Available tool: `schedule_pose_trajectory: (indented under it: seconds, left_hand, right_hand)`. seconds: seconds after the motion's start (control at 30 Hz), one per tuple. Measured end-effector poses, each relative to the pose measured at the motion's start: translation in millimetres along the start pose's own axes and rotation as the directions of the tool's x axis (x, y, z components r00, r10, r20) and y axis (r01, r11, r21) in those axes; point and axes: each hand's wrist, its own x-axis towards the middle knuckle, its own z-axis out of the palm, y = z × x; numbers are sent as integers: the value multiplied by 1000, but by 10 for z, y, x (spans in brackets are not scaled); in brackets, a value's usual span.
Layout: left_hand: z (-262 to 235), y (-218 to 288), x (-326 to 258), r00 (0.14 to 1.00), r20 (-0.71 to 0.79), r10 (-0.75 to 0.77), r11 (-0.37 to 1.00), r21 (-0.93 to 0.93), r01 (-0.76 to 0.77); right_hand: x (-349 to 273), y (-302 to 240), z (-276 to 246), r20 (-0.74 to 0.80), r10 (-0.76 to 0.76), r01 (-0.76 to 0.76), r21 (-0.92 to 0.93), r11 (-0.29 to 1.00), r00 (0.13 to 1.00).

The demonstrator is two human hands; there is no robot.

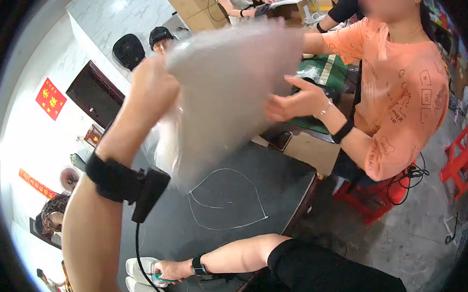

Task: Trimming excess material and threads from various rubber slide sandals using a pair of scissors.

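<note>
- The dark tabletop [277, 180] is marked with a thin chalk outline, and nothing is laid on that patch.
- The clear plastic bag [231, 88] is held up in the air above the tabletop. It looks super light, floppy and slippery, so it's best pinched at a corner or edge, not mid-sheet.
- The left hand [153, 81] is raised, its grip closed on the bag's upper left edge; the fingers are mostly hidden by the film.
- A co-worker's hand [294, 99] is laid flat against the bag's far side.
- The right hand [169, 270] is kept low, clenched around a green-handled tool [159, 277] that can't be made out clearly.
</note>
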Motion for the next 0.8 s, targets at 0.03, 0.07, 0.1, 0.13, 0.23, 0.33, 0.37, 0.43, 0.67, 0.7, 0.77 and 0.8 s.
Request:
schedule_pose_trajectory:
  seconds: [0.03,0.07,0.1,0.13,0.23,0.33,0.37,0.43,0.67,0.7,0.77,0.8]
  left_hand:
    - [100,-189,40,999,-37,36,991,134,-31]
    - [193,-202,26,998,-36,43,990,135,-37]
    - [121,-135,-79,998,-44,44,983,179,-35]
    - [200,62,-136,1000,-24,-8,979,205,13]
    - [240,175,-199,996,26,80,987,137,-83]
    - [131,334,-337,995,72,75,977,195,-87]
    - [105,359,-367,991,121,53,976,203,-77]
    - [114,377,-433,980,126,152,961,214,-176]
    - [53,635,-830,946,201,254,964,22,-264]
    - [-10,664,-898,935,121,335,942,-2,-337]
    - [-192,681,-1052,916,32,399,917,-14,-399]
    - [-292,728,-1106,924,45,379,925,-50,-377]
  right_hand:
    - [26,1,33,10,-2,2,-10,1000,1000]
    - [19,26,-5,-6,13,-13,-11,1000,1000]
    - [43,-47,101,15,5,-5,-27,1000,1000]
    - [9,6,24,-27,19,-19,-2,1000,999]
    - [63,50,-1,-11,39,-39,-66,997,999]
    - [51,10,6,20,29,-28,-42,999,999]
    - [32,-9,16,4,16,-16,-24,1000,1000]
    - [-20,-59,-20,11,23,-23,-29,999,1000]
    - [-111,-96,-49,22,49,-50,74,996,999]
    - [-210,-250,-62,12,128,-128,10,992,992]
    - [-184,-9,-57,42,21,-28,179,983,999]
    - [112,264,-79,161,140,-160,118,980,977]
